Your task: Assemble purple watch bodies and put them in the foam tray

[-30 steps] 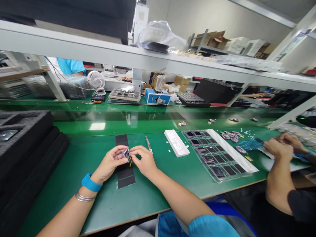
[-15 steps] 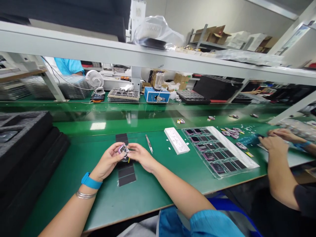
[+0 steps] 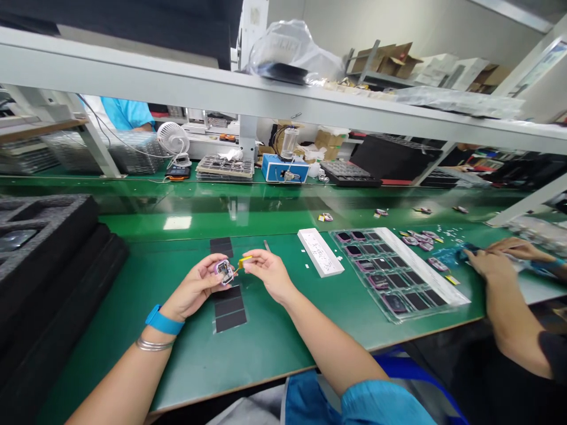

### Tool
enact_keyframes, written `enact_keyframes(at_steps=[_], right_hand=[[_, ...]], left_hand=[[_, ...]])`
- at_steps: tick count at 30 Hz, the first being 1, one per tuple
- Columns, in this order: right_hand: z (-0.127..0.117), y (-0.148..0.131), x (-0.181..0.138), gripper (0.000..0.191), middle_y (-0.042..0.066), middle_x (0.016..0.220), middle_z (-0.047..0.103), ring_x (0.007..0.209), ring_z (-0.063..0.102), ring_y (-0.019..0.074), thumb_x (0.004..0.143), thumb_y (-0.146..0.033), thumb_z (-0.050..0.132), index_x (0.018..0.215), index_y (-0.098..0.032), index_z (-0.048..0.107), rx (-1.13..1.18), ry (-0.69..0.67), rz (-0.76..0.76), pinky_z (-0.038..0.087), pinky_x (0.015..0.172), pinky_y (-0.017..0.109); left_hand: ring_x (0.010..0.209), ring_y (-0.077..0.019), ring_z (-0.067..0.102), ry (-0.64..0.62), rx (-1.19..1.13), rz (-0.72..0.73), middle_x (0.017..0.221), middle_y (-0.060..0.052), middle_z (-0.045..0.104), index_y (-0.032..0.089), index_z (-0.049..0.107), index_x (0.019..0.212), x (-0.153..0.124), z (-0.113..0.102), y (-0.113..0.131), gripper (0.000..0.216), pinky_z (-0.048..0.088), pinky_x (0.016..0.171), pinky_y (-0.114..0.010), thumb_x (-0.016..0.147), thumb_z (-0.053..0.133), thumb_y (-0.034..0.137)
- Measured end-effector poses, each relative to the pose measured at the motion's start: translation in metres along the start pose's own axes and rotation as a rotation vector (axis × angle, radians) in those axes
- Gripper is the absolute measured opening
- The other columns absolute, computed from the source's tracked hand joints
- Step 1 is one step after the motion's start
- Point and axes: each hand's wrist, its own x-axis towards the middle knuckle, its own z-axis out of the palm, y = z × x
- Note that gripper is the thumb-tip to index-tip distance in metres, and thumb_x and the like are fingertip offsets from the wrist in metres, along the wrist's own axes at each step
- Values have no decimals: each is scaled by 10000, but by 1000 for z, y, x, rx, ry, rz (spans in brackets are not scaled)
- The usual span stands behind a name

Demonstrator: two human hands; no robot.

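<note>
Purple-framed electronic module (image 3: 224, 271) is being held in the narrow grip of the left hand (image 3: 195, 280), pinched between thumb and fingers just above a black strip sheet (image 3: 229, 310) lying on the green desk (image 3: 266, 354). A small yellow tab (image 3: 244, 260) is being pinched in the equally narrow grip of the right hand (image 3: 270, 273), with its thin end being pointed toward the module; whether the two are touching cannot be told. Just beyond the right grip, the tip of a pair of tweezers (image 3: 266, 244) is being shown on the desk. Farther to the right of the grip, a white block (image 3: 321, 252) and a clear tray of dark panels (image 3: 390, 277) are being carried by the desk. Well to the left of the left grip, black foam packaging (image 3: 53, 248) is being kept on the desk. Past the tray, small parts are being handled by a co-worker's hands (image 3: 485, 264).
</note>
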Motion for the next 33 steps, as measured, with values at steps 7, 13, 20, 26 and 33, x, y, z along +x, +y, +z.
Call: enact_keyframes(at_steps=[7, 13, 20, 26, 33], right_hand=[[3, 7, -5, 231, 20, 898, 675, 831, 623, 136, 800, -280, 610, 1017, -230, 671, -341, -54, -239, 495, 804, 285], [4, 1, -8, 243, 26, 918, 680, 883, 597, 140, 847, -179, 549, 1054, -233, 663, -673, -81, -401, 465, 847, 290], [8, 16, -2, 297, 35, 977, 682, 897, 609, 145, 858, -203, 532, 1144, -241, 603, -739, -51, -402, 471, 842, 305], [-5, 25, 2, 122, 28, 813, 654, 749, 611, 134, 798, -144, 569, 771, -186, 680, -934, -81, -134, 485, 731, 267], [-1, 32, -5, 100, 58, 884, 614, 875, 584, 182, 725, -82, 648, 703, -170, 691, -1186, -158, -141, 446, 865, 344]], left_hand=[[802, -188, 671, -80, 9, -135, 918, -52, 676, 206, 621, 1031, 0, 4, -7, 406, 571, 623, -237, 649, 748, 151], [848, -223, 679, -60, 32, -181, 924, -81, 690, 172, 622, 1008, 3, 8, -11, 328, 572, 675, -269, 693, 713, 171], [717, -198, 690, 85, 100, -173, 769, -68, 699, 145, 624, 885, 8, 12, -16, 192, 563, 586, -248, 707, 691, 169], [805, -220, 683, 267, -33, -163, 850, -137, 713, 117, 628, 846, 10, 6, -11, 135, 563, 728, -354, 719, 636, 74], [791, -194, 679, 284, -47, -195, 845, -110, 715, 127, 627, 844, 11, 5, -12, 135, 560, 728, -344, 730, 621, 54]])
